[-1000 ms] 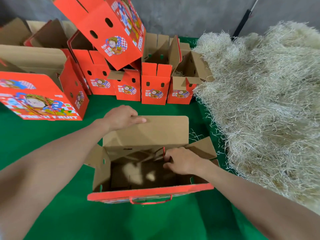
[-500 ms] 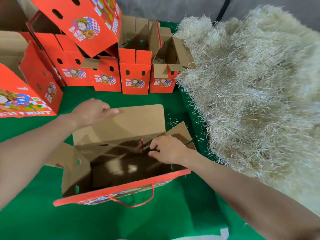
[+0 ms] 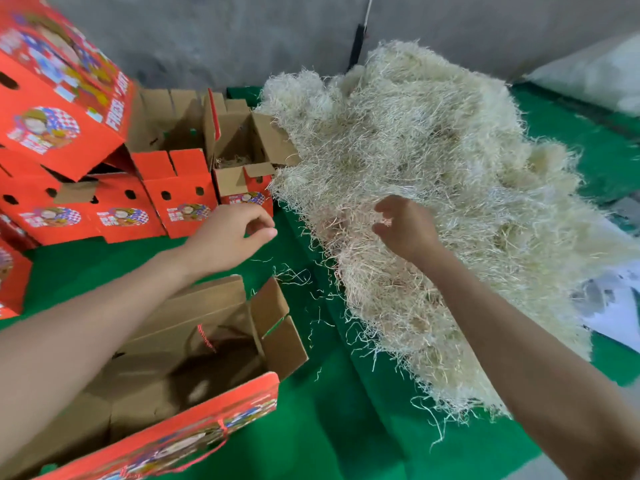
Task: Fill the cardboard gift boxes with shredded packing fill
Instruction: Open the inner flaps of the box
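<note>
An open red cardboard gift box (image 3: 221, 403) with brown flaps stands near me at the lower left, its brown inside bare. A big heap of pale shredded fill (image 3: 433, 174) covers the right of the green table. My right hand (image 3: 405, 228) hovers over the heap's near left part, fingers loosely curled, holding nothing. My left hand (image 3: 232, 237) is in the air above the green cloth, between the box and the heap, fingers loosely bent and empty.
Several red gift boxes (image 3: 173, 188) stand in a row and stacked at the back left; one open box (image 3: 246, 174) next to the heap has some fill inside. The green cloth (image 3: 329, 420) has loose strands on it. A grey wall runs behind.
Both hands have left the near box: the right one moved up and right to the fill heap, the left one lifted off the back flap toward the heap. The view swung right.
</note>
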### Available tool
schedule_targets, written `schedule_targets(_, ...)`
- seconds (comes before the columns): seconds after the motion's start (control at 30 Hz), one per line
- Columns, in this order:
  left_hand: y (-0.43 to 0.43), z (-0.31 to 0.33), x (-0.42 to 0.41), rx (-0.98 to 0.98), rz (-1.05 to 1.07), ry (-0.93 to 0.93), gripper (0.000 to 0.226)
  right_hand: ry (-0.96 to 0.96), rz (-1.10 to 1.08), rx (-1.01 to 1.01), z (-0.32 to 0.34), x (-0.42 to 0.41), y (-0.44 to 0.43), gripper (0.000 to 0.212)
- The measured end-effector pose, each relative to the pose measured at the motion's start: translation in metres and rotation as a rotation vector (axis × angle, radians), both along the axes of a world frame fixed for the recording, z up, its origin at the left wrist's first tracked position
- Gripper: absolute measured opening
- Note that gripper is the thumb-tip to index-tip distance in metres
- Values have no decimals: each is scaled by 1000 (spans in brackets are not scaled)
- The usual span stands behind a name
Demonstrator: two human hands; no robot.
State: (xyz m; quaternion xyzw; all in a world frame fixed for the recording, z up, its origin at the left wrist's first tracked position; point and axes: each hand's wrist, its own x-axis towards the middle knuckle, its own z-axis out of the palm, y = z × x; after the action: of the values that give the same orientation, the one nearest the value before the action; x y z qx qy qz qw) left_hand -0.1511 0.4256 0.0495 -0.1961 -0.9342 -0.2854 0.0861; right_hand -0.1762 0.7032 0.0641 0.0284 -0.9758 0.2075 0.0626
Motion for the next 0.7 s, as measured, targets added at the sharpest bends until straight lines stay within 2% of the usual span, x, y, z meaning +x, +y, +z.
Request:
schedule_targets(0.1,42,0,-14,-22,-53,-50,11,-72,-162,253,2,-12,44,49)
schedule_targets(0.2,78,-1,-26,-51,-87,-96,14,-119,-221,431,4,-23,81,75)
schedule_targets(0.3,111,-1,-35,-74,-104,-130,18,-272,-194,400,2,-30,105,95)
schedule_targets(0.37,133,0,-40,-31,-98,-187,21,-313,-200,408,-2,-32,112,94)
schedule_targets(0.43,153,2,-45,36,-81,-248,27,-231,-216,403,-6,-36,116,91)
schedule_targets(0.5,171,6,-50,100,-58,-286,36,-38,-263,353,-6,-42,119,86)
schedule_targets(0.57,188,10,-55,165,-34,-307,44,90,-335,310,-2,-50,127,91)
schedule_targets(0.63,203,15,-61,239,-19,-332,53,-24,-346,296,-1,-55,139,102)
schedule_targets(0.7,216,19,-66,316,-22,-349,70,-218,-285,199,-3,-58,146,86)
